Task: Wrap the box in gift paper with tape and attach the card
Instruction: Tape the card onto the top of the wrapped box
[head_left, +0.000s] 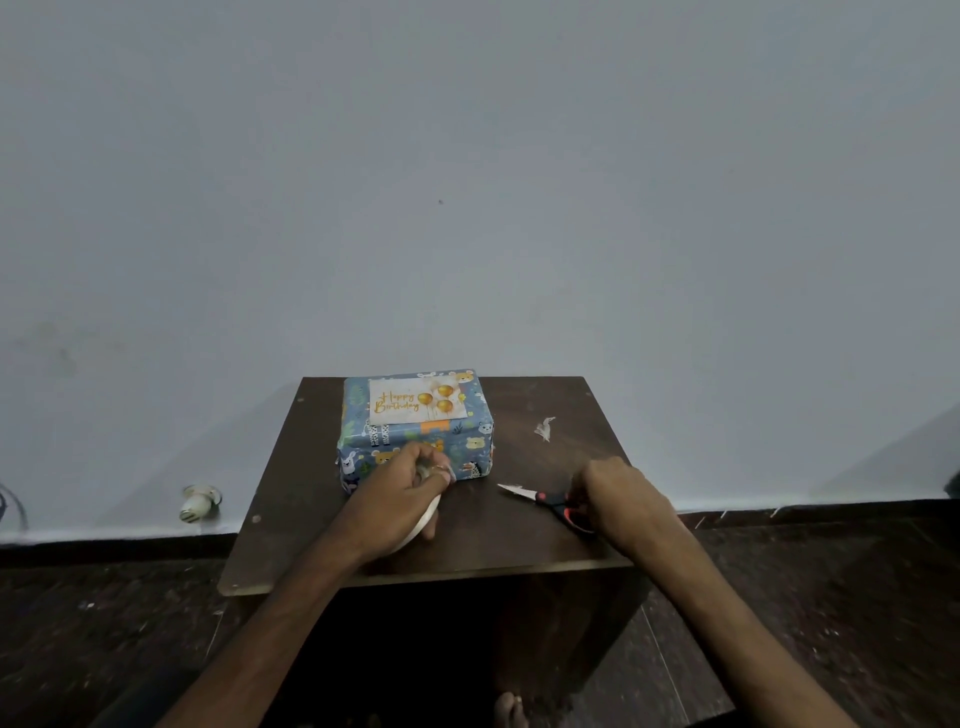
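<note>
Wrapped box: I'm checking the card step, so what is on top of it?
A Happy Birthday card lies flat on the wrapped box. The paper beneath it is covered; tape holding it cannot be seen.

Gold script "Happy Birthday" reads on the white card (417, 401), lying atop the wrapped box (415, 431) at the table's (545, 519) 11 o'clock corner

A box (415, 423) wrapped in blue animal-print gift paper sits at the back of a dark wooden table (519, 519), a "Happy Birthday" card (415, 401) flat on its top. The left hand (402, 491) grips a tape roll (423, 519) just before the box; the right hand (618, 499) holds scissors (545, 501), blades pointing left
</note>
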